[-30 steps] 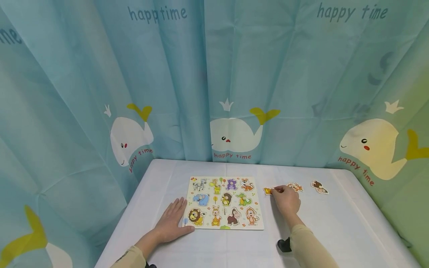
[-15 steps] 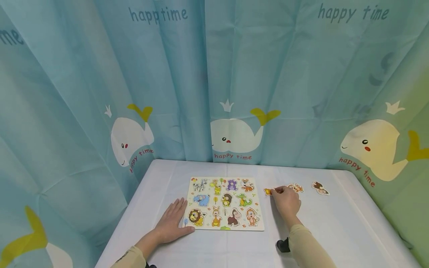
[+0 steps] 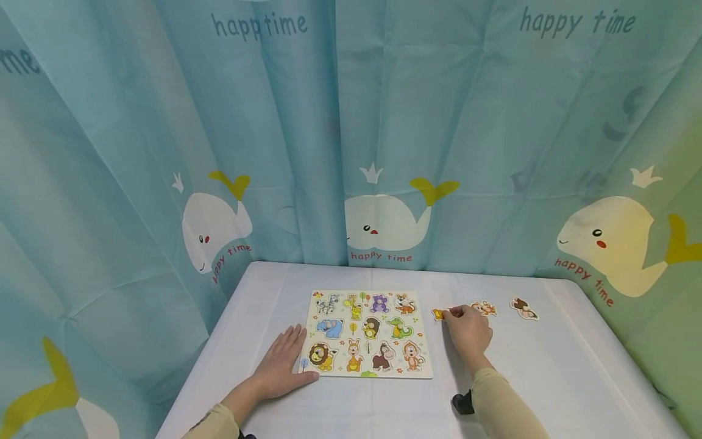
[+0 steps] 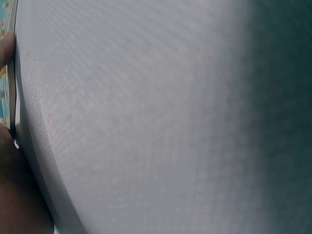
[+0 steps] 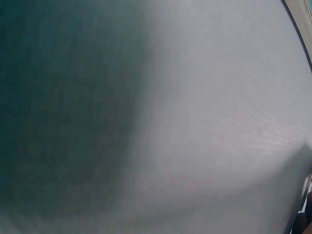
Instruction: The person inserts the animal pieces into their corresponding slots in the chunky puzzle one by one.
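In the head view, a white wooden puzzle board (image 3: 383, 333) with colourful animal pictures lies flat on the table. My left hand (image 3: 281, 363) rests at its left side, fingers straight along the edge and thumb by the near left corner. To the right of the board, my right hand (image 3: 470, 333) pinches a small yellow-orange puzzle piece (image 3: 437, 314), mostly covered by fingertips, so its animal cannot be told. The left wrist view catches the board's edge (image 4: 10, 97) beside parts of the hand. Only a sliver of fingers (image 5: 301, 223) appears in the right wrist view.
An orange-and-white animal piece (image 3: 485, 308) lies just behind the right hand. Farther right is a brown animal piece (image 3: 524, 308). White cloth covers the table (image 3: 548, 366), and a blue curtain (image 3: 307, 152) printed with whales hangs along its back and sides.
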### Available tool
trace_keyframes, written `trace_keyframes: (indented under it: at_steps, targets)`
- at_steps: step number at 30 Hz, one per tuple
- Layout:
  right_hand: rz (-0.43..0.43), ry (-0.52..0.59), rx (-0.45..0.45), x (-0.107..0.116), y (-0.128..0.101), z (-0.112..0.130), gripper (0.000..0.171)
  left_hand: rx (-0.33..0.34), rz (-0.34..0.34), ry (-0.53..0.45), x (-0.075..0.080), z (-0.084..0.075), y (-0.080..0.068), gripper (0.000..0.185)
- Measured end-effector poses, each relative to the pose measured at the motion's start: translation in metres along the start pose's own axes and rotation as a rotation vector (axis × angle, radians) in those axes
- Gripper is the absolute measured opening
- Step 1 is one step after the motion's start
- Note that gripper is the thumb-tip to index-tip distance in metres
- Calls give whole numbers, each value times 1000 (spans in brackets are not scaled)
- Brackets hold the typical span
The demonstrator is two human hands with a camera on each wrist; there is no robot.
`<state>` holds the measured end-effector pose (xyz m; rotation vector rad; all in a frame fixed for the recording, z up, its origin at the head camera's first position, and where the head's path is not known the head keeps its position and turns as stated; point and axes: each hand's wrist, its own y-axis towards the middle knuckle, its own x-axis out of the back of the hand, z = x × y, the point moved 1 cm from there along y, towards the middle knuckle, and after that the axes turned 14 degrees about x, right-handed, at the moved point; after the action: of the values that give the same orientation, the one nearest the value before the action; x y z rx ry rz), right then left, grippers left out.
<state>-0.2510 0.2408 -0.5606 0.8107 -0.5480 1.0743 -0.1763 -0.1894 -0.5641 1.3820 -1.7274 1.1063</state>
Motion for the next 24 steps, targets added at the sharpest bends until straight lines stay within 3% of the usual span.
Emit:
trace_keyframes:
  at_steps: [24]
  targets:
    - [-7, 24, -12, 0, 1, 0, 27, -13, -4, -21, -2, 2, 2, 109]
